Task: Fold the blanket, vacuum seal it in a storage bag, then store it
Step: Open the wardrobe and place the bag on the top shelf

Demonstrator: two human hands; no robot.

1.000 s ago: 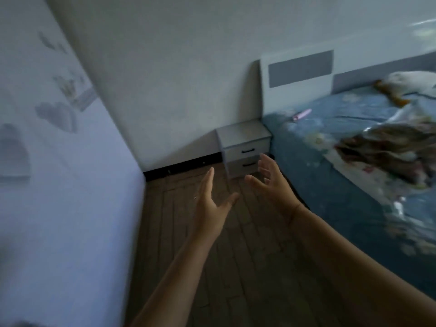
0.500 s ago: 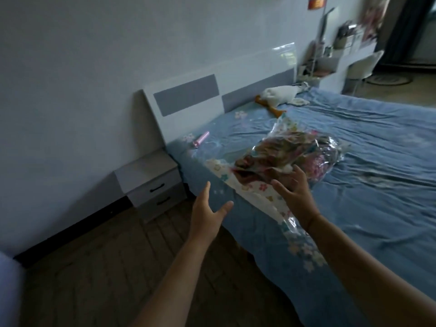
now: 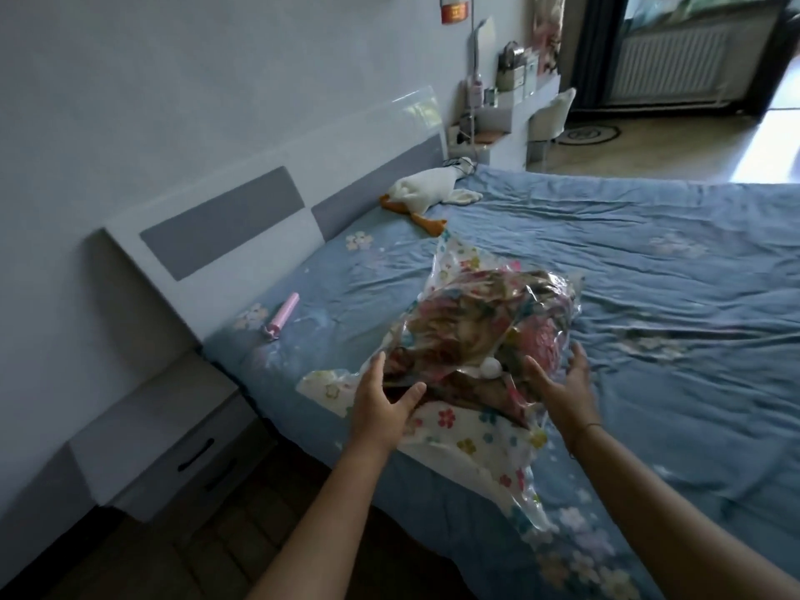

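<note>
Storage bag with blanket on bed, between open hands, left and right, fingers touching it.

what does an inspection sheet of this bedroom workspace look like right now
surface: bed with wrinkled blue flowered sheet
job's things: storage bag lies near the bed edge, patterned blanket inside, white valve on top
clutter: pink pump near the headboard; plush duck by the headboard
grippers: left hand and right hand at the bag's near end, fingers spread, touching the bag but not gripping it
cables: dark cord beyond the plush duck
surroundings: nightstand, desk, radiator
</note>
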